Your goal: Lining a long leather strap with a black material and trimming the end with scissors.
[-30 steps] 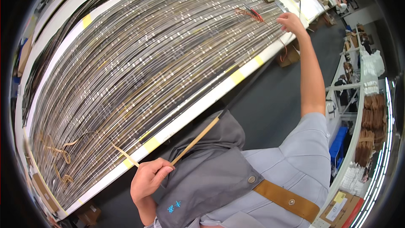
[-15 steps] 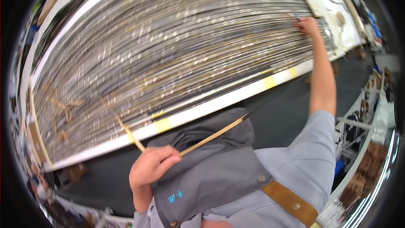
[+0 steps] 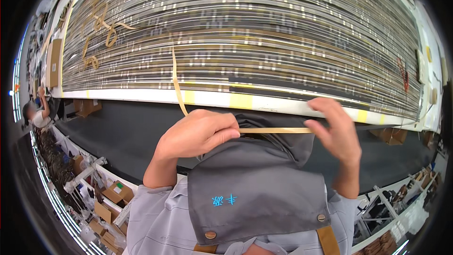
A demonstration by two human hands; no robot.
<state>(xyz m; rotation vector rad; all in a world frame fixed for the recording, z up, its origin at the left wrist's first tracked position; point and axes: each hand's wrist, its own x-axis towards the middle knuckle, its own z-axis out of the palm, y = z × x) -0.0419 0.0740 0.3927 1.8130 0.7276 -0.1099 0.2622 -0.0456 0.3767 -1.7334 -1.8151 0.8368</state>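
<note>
My left hand (image 3: 200,134) is closed around a narrow tan strip (image 3: 276,131), with thumb and fingers pressed together. One end of this strip curves up past the hand and over the table's white front edge. Its other part stretches level to the right, in front of my dark apron. My right hand (image 3: 335,127) is at that right end, fingers and thumb apart; the thumb is beside the strip, and I cannot tell whether it touches. Beyond both hands lies a broad bed of long thin strips (image 3: 264,42), grey, brown and black, with pale marks.
Loose curled tan strips (image 3: 106,21) lie on the bed at the left. A thin red object (image 3: 404,73) rests at its right end. Yellow tape (image 3: 240,100) marks the white edge. Cardboard boxes (image 3: 118,192) stand at lower left. Another person (image 3: 40,115) is at far left.
My right hand has come back from the far right of the table to the strip's right end. The strip's right part is now level instead of slanting. The view has turned.
</note>
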